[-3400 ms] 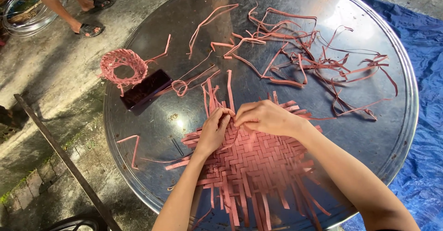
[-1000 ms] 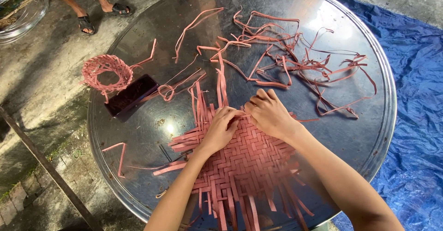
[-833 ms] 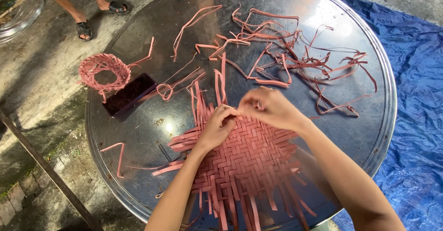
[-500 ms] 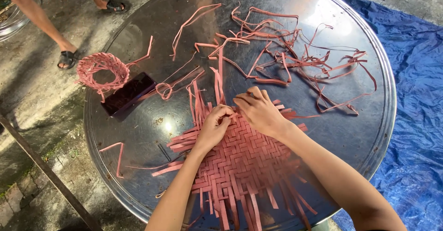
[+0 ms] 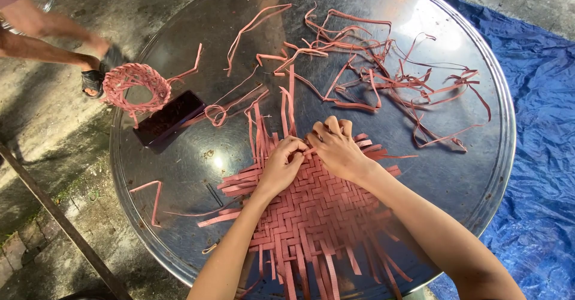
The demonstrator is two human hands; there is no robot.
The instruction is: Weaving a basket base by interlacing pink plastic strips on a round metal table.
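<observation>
Outdoors, on rough concrete beside a blue tarp, a round metal tray serves as the work surface. On its near half a pink woven mat is laid flat, its herringbone centre finished and loose ends sticking out on every side. Both hands are pressed together at the mat's far edge. The left hand is curled, its fingers pinched shut on a strip end; the right hand is laid just beside it, fingers bunched close and bent down onto the same spot, though whether a strip is actually gripped under them cannot be told from this angle.

Compared with a second ago, the right hand has been drawn back from its spread, flat position and brought in tight against the left, so the work appears to have passed from smoothing the weave to tucking one strip at the edge. Upright strips are seen standing just beyond the fingers. A tangle of loose strips lies farther off, a small woven ring and a dark phone are left at the tray's left side, and another person's sandalled foot has come in beside the ring.
</observation>
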